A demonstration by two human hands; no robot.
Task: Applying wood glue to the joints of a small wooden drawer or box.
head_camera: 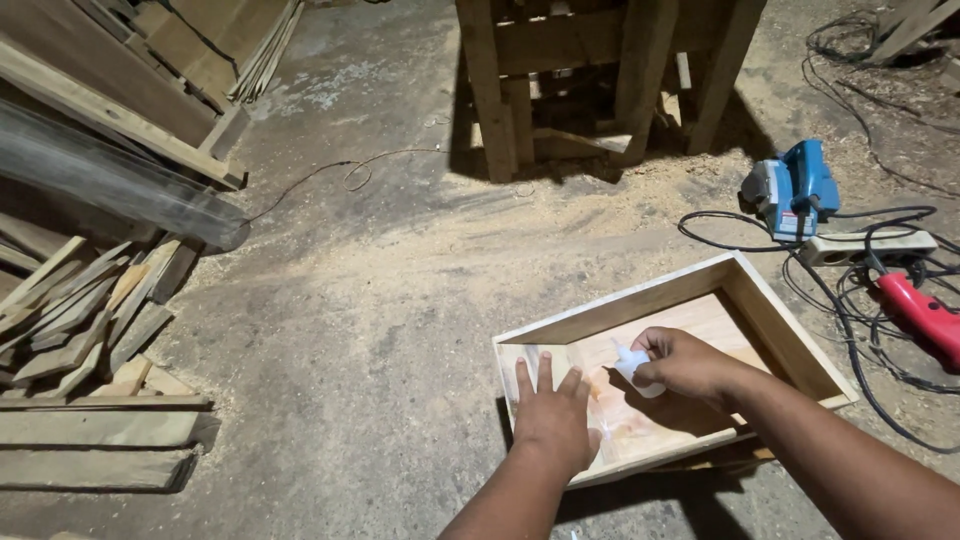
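The shallow wooden tray (770,320) lies on the sawdust-covered floor (400,330), in front of the wooden stand (600,70). The left hand (550,415) rests flat, fingers spread, on the tray's bottom panel. The right hand (685,362) is closed around a small white squeeze bottle (632,366), nozzle aimed left inside the tray. Judgement: keep the flat hand pressing so the tray does not slide, and hold the nozzle low. Left of the tray the floor is open. Right of it lie cables (880,300), a blue power tool (795,190) and a red tool (925,315).
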